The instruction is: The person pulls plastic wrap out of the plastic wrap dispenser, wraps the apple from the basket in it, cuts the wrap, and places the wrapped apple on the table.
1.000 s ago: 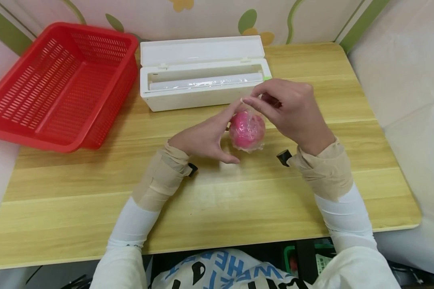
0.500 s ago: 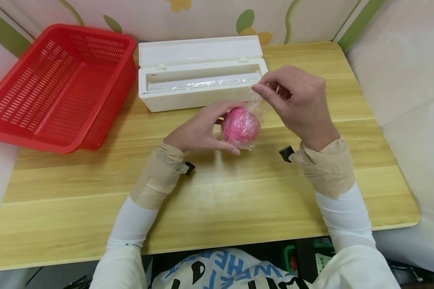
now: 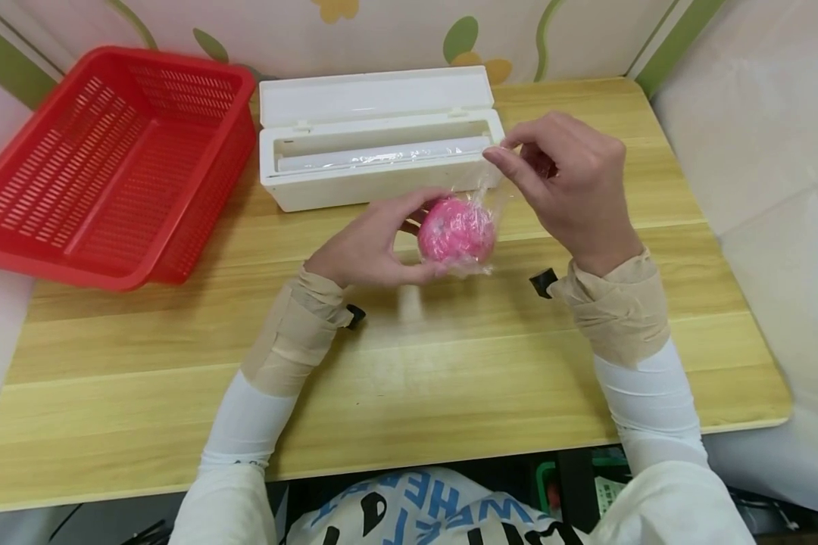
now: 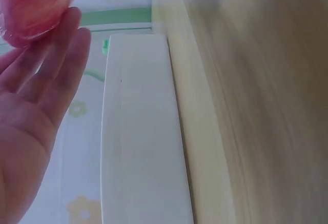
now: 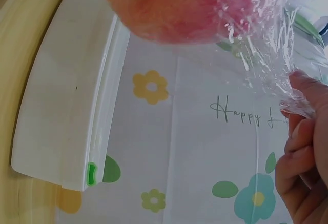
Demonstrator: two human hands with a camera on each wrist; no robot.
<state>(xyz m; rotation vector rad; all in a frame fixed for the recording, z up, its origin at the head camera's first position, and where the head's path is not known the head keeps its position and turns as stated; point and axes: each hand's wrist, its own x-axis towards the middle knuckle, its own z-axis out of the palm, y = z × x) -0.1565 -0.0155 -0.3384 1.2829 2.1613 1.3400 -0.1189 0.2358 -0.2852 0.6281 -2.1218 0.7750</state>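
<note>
My left hand [image 3: 382,246] holds a round pink fruit [image 3: 458,229] between its thumb and fingers, above the table. Clear cling film [image 3: 482,198] covers the fruit in wrinkles and stretches out from it on the right. With thumb and forefinger, my right hand [image 3: 566,185] pinches the loose end of that film. In the right wrist view the fruit [image 5: 174,8] looks pink to orange with a dark spot, and the film [image 5: 271,60] runs taut to the fingertips. The left wrist view catches only the lower part of the fruit [image 4: 36,8], by the fingers.
Behind the hands stands a white cling film box [image 3: 375,185] with its lid raised and a film roll [image 3: 382,154] inside. A red plastic basket [image 3: 204,219] sits at the left. The wooden table [image 3: 409,409] reaches to a patterned wall covering.
My right hand has moved right and slightly up, drawing the film away from the fruit. The left hand has closed around the fruit, which has shifted slightly left.
</note>
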